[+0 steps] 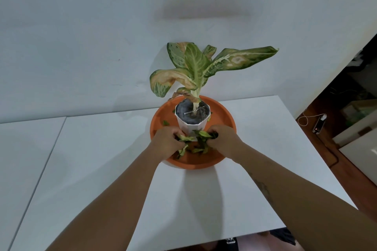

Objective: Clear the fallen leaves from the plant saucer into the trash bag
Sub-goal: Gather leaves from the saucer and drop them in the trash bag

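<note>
My left hand and right hand each grip a bunch of fallen green-and-yellow leaves, fingers curled shut on them, over the near side of the round orange plastic saucer on the white bench, just before the white faceted plant pot.

I'm seeing an orange saucer on a white table, w/ a white pot showing dark grey soil. Plant is looking green w/ cream veins, dark speckles, tan-brown patches. Fallen leaves are showing green and pale yellow-cream. Wall is reading pale blue-white.
</note>
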`<state>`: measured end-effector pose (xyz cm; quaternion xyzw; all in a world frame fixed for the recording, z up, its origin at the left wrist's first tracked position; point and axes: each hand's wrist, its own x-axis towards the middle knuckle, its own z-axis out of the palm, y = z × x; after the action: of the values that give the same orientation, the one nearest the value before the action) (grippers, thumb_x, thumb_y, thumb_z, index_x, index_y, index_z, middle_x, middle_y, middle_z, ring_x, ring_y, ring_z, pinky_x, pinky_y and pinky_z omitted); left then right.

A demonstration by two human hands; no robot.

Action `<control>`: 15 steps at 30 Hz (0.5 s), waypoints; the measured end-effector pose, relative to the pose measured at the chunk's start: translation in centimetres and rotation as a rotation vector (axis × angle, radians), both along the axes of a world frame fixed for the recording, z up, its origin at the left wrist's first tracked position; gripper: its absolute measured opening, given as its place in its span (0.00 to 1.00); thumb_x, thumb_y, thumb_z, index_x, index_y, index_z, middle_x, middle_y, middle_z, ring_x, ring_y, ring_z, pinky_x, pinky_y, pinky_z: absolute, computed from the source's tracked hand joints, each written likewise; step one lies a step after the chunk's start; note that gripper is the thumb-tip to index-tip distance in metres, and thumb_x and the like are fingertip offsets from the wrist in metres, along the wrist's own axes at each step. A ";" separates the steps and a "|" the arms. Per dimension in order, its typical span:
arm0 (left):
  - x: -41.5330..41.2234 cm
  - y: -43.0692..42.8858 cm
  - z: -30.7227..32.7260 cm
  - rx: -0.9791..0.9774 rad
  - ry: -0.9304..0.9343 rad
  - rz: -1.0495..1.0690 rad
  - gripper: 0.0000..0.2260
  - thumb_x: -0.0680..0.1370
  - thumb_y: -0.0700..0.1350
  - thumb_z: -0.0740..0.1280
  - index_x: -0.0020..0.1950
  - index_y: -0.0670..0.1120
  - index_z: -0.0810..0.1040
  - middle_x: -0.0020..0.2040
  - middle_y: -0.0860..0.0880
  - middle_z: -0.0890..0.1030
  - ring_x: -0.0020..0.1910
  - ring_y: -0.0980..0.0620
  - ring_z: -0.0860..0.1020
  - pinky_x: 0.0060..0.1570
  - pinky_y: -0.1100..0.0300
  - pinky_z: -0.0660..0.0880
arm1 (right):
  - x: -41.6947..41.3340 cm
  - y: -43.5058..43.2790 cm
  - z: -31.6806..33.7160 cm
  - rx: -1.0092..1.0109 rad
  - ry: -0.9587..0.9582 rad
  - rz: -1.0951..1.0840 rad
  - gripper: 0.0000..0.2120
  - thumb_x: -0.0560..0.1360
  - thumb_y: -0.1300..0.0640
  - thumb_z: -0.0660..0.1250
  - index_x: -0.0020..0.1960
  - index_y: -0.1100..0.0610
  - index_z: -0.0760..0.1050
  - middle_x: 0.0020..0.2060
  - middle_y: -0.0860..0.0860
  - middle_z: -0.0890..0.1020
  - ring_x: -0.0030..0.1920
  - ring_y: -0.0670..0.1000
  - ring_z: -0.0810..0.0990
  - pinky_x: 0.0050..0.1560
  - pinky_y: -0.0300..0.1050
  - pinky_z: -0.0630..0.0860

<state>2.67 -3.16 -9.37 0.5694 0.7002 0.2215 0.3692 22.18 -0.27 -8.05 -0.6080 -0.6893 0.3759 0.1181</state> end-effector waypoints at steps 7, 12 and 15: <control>-0.4 -0.2 0.2 -0.059 -0.389 0.197 0.05 0.72 0.39 0.74 0.46 0.46 0.83 0.38 0.48 0.82 0.38 0.52 0.80 0.37 0.63 0.74 | 0.3 -1.0 0.9 -0.174 0.295 -0.250 0.04 0.72 0.61 0.69 0.47 0.58 0.79 0.39 0.54 0.81 0.37 0.51 0.79 0.35 0.39 0.73; -1.1 -0.4 0.1 -0.062 -0.439 0.167 0.05 0.72 0.39 0.74 0.46 0.46 0.83 0.44 0.43 0.85 0.42 0.50 0.82 0.42 0.58 0.77 | 0.4 -1.7 0.7 -0.156 0.258 -0.231 0.07 0.73 0.61 0.68 0.50 0.57 0.80 0.40 0.51 0.80 0.40 0.48 0.79 0.35 0.35 0.72; -1.2 -0.6 0.4 -0.058 -0.429 0.135 0.06 0.73 0.38 0.73 0.49 0.43 0.83 0.47 0.40 0.84 0.43 0.49 0.82 0.45 0.58 0.79 | 0.2 -1.9 0.9 -0.123 0.216 -0.220 0.08 0.73 0.62 0.68 0.53 0.58 0.80 0.38 0.50 0.79 0.37 0.47 0.77 0.27 0.29 0.70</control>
<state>1.42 -3.78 -8.98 0.4501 0.6484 0.3414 0.5103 22.39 -2.15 -7.17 -0.6417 -0.5777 0.4654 0.1946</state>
